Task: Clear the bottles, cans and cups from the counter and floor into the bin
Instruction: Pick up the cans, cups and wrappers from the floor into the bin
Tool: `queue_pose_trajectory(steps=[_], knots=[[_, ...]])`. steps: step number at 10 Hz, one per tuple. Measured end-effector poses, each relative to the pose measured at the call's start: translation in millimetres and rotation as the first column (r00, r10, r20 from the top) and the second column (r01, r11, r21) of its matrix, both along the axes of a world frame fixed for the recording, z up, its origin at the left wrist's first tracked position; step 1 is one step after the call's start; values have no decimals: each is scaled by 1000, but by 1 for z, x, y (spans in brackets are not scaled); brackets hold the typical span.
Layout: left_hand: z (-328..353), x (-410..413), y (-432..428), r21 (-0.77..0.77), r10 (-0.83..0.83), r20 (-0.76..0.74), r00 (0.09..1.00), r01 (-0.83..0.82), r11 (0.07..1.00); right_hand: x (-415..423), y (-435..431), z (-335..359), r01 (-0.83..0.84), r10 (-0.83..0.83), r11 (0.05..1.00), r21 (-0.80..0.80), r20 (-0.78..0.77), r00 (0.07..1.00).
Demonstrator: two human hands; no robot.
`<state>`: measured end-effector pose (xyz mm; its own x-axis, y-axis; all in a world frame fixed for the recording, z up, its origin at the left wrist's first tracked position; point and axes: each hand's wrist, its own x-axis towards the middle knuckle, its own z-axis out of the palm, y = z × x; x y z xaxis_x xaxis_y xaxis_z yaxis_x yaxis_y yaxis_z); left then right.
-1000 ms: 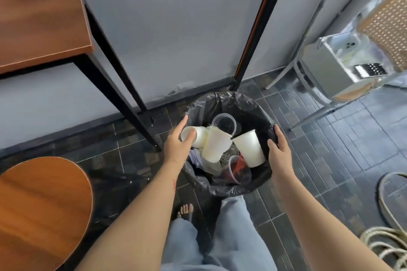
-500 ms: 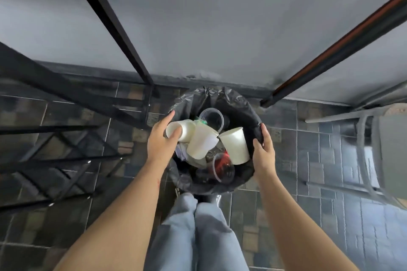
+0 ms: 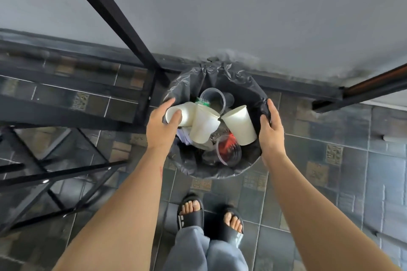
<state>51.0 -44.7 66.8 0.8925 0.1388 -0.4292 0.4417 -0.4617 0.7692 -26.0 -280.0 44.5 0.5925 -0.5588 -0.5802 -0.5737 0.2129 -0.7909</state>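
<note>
Hands grip the bin [image 3: 198, 169] on both sides. The left hand [image 3: 161, 126] is curled over the bin's left rim, its thumb lying across the mouth of a white paper cup [image 3: 187, 114] that lies on its side just inside. The right hand [image 3: 272, 130] clasps the right rim, thumb inside and fingers outside, bunching the black liner [image 3: 220, 77] there.

The bin is round, draped in that crinkled liner, and filled nearly to the top. At its middle a second white cup [image 3: 203, 126] leans mouth-down against the first; a third white cup [image 3: 240, 125] lies tilted toward the right rim. At the far side sits a clear plastic cup [image 3: 212, 99] with something green beside it. At the near side lies another clear cup [image 3: 229, 149] with red showing through.

The bin stands on a dark tiled floor [image 3: 330, 171] against a grey wall [image 3: 242, 6]. Black metal legs [image 3: 110, 11] rise to its left. Two sandalled feet [image 3: 191, 211] stand just on its near side.
</note>
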Motion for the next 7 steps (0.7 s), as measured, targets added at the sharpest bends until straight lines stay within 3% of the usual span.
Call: queue_pose_trajectory(steps=[2, 4, 5, 6, 7], knots=[[-73, 27, 4, 37, -37, 33, 999, 36, 999, 24, 4, -66, -13, 13, 1000, -24, -18, 1000], [-107, 31, 12, 179, -161, -5, 987, 159, 971, 22, 9, -90, -148, 141, 985, -91, -85, 986], [-105, 29, 19, 226, -248, -162, 955, 280, 933, 23, 12, -84, -296, 271, 939, -173, -154, 950], [-82, 23, 25, 247, -337, -299, 893, 414, 876, 17, 14, -59, -455, 362, 843, -287, -321, 875], [-41, 13, 20, 355, -429, -298, 853, 516, 780, 9, 18, -17, -536, 392, 742, -404, -388, 834]])
